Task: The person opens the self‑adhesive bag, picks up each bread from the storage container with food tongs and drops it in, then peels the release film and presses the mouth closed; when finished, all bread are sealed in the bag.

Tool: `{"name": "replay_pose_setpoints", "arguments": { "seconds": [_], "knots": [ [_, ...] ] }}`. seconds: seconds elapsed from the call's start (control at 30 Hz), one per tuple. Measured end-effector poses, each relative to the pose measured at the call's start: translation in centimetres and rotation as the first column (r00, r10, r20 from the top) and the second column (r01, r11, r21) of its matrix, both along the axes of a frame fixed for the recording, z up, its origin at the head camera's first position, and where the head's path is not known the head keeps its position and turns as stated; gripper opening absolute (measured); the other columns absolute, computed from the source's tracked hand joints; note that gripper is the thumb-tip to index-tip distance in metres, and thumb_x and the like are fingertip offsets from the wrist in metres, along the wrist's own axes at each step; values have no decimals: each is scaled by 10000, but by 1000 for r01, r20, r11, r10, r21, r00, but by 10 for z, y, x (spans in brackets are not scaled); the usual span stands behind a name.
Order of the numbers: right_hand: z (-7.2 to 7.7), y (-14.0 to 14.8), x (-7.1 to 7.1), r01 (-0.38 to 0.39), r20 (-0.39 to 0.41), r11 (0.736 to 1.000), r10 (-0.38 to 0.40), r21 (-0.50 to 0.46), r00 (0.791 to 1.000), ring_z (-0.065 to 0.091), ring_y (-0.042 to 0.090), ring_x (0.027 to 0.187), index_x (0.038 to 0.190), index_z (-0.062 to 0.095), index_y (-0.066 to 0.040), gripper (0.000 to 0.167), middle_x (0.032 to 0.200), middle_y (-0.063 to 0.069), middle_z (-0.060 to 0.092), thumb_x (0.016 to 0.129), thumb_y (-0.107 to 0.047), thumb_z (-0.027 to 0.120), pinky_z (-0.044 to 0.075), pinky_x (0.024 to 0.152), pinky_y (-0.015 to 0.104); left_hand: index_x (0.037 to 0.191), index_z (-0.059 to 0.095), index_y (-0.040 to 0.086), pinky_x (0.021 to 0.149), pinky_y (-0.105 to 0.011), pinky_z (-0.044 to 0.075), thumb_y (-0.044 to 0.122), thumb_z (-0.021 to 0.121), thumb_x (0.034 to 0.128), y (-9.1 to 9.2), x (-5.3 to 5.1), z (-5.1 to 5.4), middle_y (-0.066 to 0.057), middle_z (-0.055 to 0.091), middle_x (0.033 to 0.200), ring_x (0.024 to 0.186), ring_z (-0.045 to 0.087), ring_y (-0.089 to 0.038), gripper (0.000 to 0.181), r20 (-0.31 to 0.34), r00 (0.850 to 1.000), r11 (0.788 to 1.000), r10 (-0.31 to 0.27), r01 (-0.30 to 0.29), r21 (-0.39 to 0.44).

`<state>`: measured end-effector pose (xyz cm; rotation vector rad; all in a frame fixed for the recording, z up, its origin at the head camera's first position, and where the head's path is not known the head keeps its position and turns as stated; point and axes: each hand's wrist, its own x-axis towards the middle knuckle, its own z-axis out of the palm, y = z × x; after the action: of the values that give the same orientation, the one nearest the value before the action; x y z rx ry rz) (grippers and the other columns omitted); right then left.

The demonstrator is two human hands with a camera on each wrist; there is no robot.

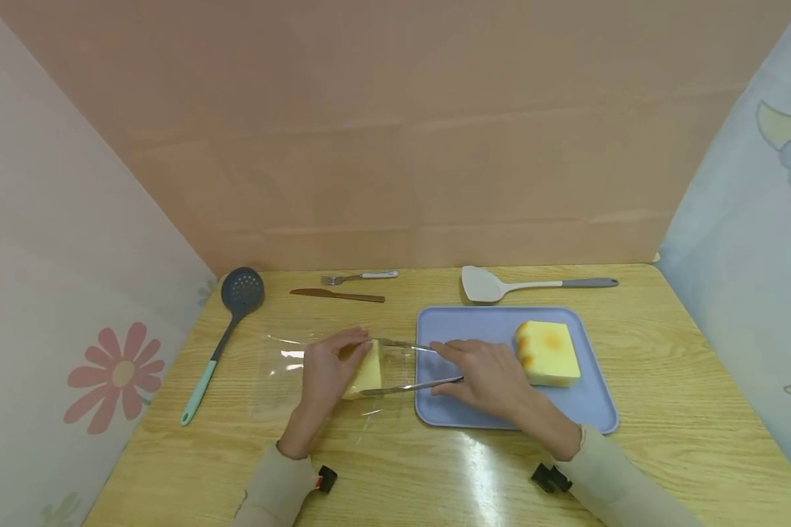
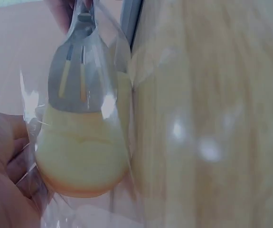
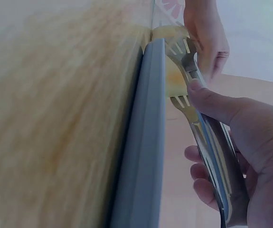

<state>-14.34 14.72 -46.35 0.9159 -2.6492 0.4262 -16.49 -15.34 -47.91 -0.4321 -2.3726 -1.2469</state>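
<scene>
Right hand grips tongs; left hand holds bag. Bread at tongs' 9 o'clock looks light, soft, crushable; best squeezed gently across its sides.

The person is wearing pale beige sleeves, leaving both hands bare. A small black device, showing a reddish fleck, is sitting at the left cuff; a second black device is jutting out at the right cuff.

At lower centre of the frame, a clear plastic bag contains a yellow bread piece; right of it, a square yellow-brown loaf lies on a rectangular blue tray, a white spatula behind.
</scene>
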Motion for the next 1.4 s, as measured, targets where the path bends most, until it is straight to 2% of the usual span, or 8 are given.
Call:
{"name": "replay_pose_setpoints", "arguments": {
  "seconds": [0.13, 0.47, 0.73, 1.0, 1.1, 1.27, 1.33, 1.4],
  "knots": [
    [1, -2, 0, -28, -64, 1000, 28, 2, 998, 800, 224, 898, 1399, 779, -171, 771, 1207, 6, 832, 793, -618, 947, 478, 480, 233, 989, 842, -34, 864, -516, 686, 30, 872, 955, 2, -1, 5, -146, 847, 1029, 943, 829, -366, 78, 16, 1000, 994, 11, -13, 110],
    [0, -6, 0, -81, -226, 996, 85, 27, 970, 707, 167, 729, 1361, 799, -169, 791, 1174, -23, 833, 722, -587, 1002, 491, 474, 257, 1047, 817, -16, 1063, -594, 604, 40, 824, 995, 8, -3, 10, -152, 842, 1051, 1081, 807, -415, 77, 66, 998, 989, -1, -9, 148],
    [1, 0, -5, -148, -373, 987, 160, 62, 914, 697, 152, 755, 1389, 779, -140, 827, 1174, -19, 826, 706, -536, 1026, 594, 609, 292, 1048, 801, -13, 1100, -653, 563, 29, 818, 991, 4, -3, 16, -165, 836, 1028, 1059, 802, -443, 73, 42, 999, 991, -1, -4, 130],
    [-3, 0, -3, -50, -88, 999, 50, 7, 995, 806, 215, 902, 1395, 784, -167, 768, 1217, 7, 835, 800, -626, 938, 509, 504, 244, 1109, 826, 24, 1117, -581, 575, 56, 826, 997, 4, -2, 21, -126, 839, 1144, 1137, 792, -379, 116, 53, 993, 993, -107, 105, 46],
    [-4, -1, -1, -30, 2, 999, 30, 15, 1000, 819, 227, 995, 1394, 786, -162, 762, 1239, 12, 832, 814, -638, 924, 538, 534, 257, 1124, 833, 35, 1088, -577, 593, 77, 819, 1010, 4, -2, 17, -120, 837, 1163, 831, 786, -218, 123, 90, 993, 997, -81, 82, 1],
    [-7, -1, -1, -22, 42, 1000, 22, 21, 999, 787, 172, 884, 1411, 767, -145, 813, 1193, 8, 826, 797, -652, 933, 509, 530, 239, 1181, 823, -4, 1048, -584, 616, 106, 784, 1046, 3, -5, 10, -174, 821, 1207, 519, 411, 57, 178, 118, 991, 997, -60, 65, -45],
    [-7, -1, -1, -18, 48, 1000, 17, 25, 999, 745, 139, 809, 1418, 757, -137, 827, 1161, 0, 815, 800, -658, 931, 473, 518, 218, 1226, 807, -23, 1035, -601, 619, 106, 777, 1051, 1, -5, 9, -199, 807, 1243, 483, 346, -2, 219, 104, 993, 996, -55, 63, -70],
    [-8, -1, 0, -14, 62, 1000, 12, 28, 998, 710, 119, 767, 1421, 752, -127, 830, 1141, -5, 803, 807, -657, 927, 455, 515, 211, 1256, 797, -26, 1035, -614, 616, 109, 775, 1053, -1, -4, 8, -205, 796, 1276, 513, 550, -108, 245, 84, 995, 994, -52, 60, -96]
  ]
}}
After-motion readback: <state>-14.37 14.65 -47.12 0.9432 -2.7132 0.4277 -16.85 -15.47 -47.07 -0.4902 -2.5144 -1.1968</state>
